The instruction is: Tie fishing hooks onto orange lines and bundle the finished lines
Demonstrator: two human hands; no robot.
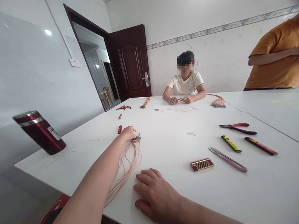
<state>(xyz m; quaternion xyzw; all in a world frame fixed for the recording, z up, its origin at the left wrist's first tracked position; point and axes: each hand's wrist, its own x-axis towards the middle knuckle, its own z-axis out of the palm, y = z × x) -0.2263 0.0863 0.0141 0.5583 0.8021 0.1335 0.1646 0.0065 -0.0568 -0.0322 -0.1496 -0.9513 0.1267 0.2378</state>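
Observation:
My left hand (129, 133) reaches out over the white table (170, 150), its fingers curled at the metal-clasp end of a bundle of orange cords (128, 171). Small metal clasps (136, 138) show just past the thumb side of that hand. From there the thin cords trail loosely back along my forearm to the near table edge. My right hand (157, 196) rests palm down on the tabletop, fingers spread, with nothing in it. To its right lie a gold-and-dark lighter (202, 164) and pink-handled scissors (228, 159).
Red-handled pliers (238, 128), a yellow cutter (231, 143) and a red one (261, 146) lie at right. A dark red tumbler (39, 132) stands at left; a red lighter (120, 129) lies beyond my left hand. Opposite sits a person (186, 83) near more cord bundles (218, 102).

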